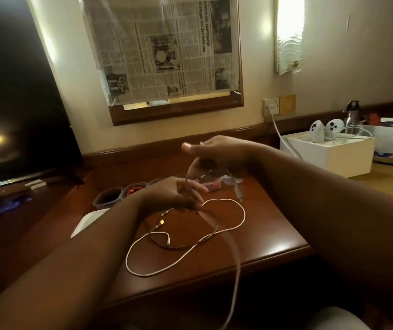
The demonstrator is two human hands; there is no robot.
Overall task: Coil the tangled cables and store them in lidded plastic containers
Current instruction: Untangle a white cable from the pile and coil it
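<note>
Grey cable [234, 270] is pinched between my left hand [176, 194] and right hand [214, 156] above the surface [274, 234], its tail hanging off the edge. White cable [238, 210] lies looped beneath; dragging could snag both together.

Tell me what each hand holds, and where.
Both the left hand and right hand grip one blurred pale cable along its upper run; its length trails off the table edge.

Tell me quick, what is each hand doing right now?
Left hand: fingers curled round the grey cable, holding it.
Right hand: raised, pinching the same cable higher up; motion blur hides the exact grip.
</note>
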